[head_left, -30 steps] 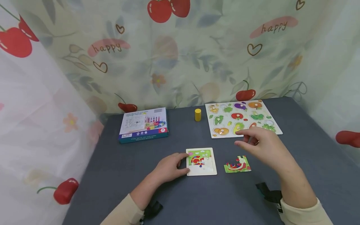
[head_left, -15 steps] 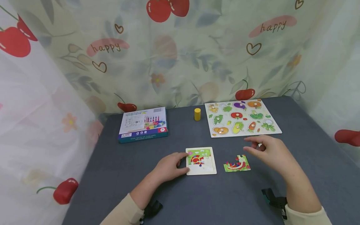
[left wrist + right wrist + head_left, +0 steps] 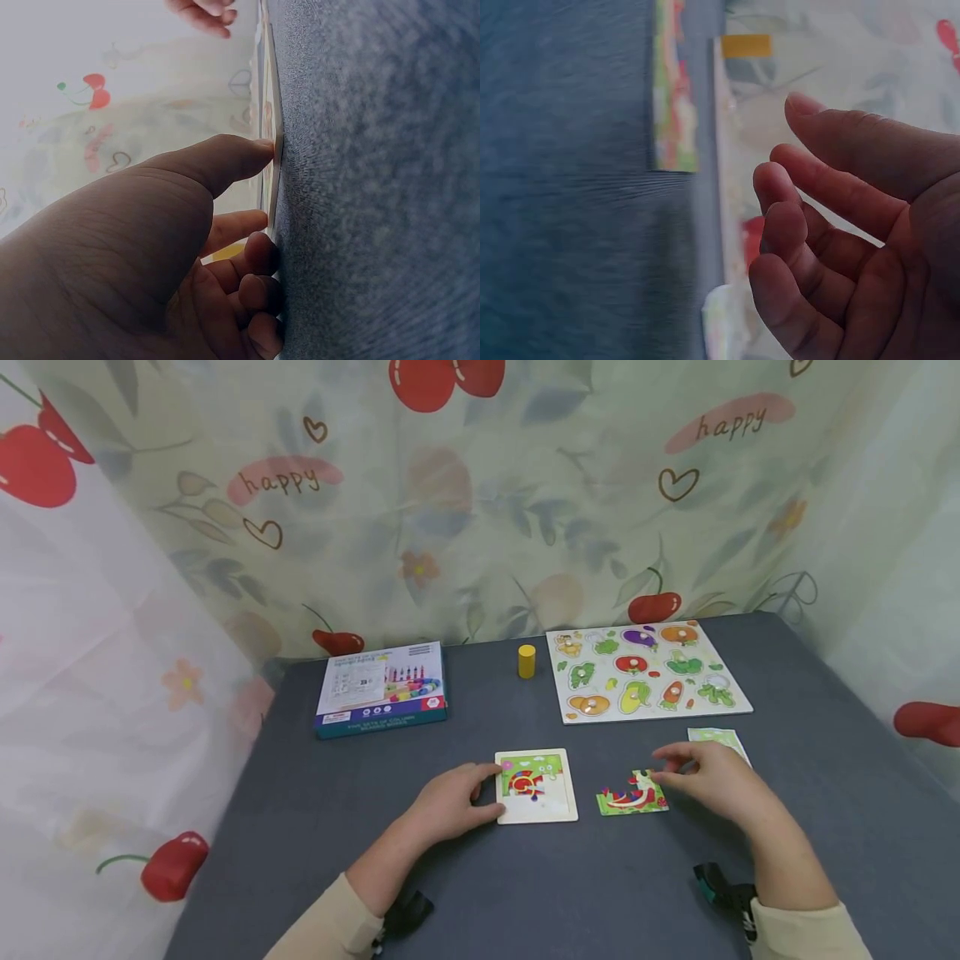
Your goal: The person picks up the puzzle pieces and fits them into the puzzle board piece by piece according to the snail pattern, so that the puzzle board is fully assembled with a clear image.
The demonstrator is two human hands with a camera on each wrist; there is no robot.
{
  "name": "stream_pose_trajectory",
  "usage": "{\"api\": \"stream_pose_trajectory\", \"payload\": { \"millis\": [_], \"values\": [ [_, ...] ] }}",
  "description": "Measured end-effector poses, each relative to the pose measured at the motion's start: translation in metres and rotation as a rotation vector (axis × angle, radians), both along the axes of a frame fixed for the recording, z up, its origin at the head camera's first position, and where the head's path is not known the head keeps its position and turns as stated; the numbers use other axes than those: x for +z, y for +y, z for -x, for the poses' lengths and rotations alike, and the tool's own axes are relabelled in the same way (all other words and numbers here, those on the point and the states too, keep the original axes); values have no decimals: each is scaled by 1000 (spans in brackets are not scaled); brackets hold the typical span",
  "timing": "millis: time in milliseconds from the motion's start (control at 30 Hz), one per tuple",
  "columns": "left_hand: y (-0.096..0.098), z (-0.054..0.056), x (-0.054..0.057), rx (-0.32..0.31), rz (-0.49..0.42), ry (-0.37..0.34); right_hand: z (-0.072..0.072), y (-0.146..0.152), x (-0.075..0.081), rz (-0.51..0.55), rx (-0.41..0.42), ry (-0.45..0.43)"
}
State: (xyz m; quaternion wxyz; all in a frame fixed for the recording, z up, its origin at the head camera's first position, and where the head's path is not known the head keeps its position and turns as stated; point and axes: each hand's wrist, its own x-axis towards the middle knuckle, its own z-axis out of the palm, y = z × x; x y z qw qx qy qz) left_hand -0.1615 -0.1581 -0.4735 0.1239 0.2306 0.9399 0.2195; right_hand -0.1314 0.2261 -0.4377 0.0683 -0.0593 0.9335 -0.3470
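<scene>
My left hand (image 3: 450,802) rests at the left edge of a small puzzle tray (image 3: 553,810); thumb and index fingertips touch its rim, and the other fingers are curled by the tabletop in the left wrist view. The tray's upper part holds green and red picture pieces, and its lower part shows bare white. To its right lie joined puzzle pieces (image 3: 632,800) with a red and white pattern on green. My right hand (image 3: 716,781) hovers at their right end, fingers loosely bent. Nothing shows between its thumb and fingers in the right wrist view.
A pale green printed card (image 3: 718,737) lies behind the right hand, partly hidden by it. Farther back are a vegetable peg puzzle board (image 3: 648,675), a yellow cylinder (image 3: 527,662) and a flat boxed set (image 3: 382,687). A patterned curtain (image 3: 480,527) borders the table.
My right hand has drawn back from over the vegetable board and come down by the loose pieces. The printed card now shows behind it. The left hand keeps its place on the tray.
</scene>
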Motion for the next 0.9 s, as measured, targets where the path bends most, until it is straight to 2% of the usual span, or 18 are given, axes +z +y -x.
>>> {"api": "stream_pose_trajectory", "payload": {
  "millis": [200,333,600,900],
  "values": [
    [0,1,0,2,8,-9,8,2,-20,6,25,-5],
    [0,0,1,-2,12,-5,10,3,-29,4,37,-4],
    [1,-1,3,-3,2,-12,9,0,-29,-2,21,-43],
    [1,-1,2,5,9,-5,9,-1,-31,-17,5,-16]
  ]
}}
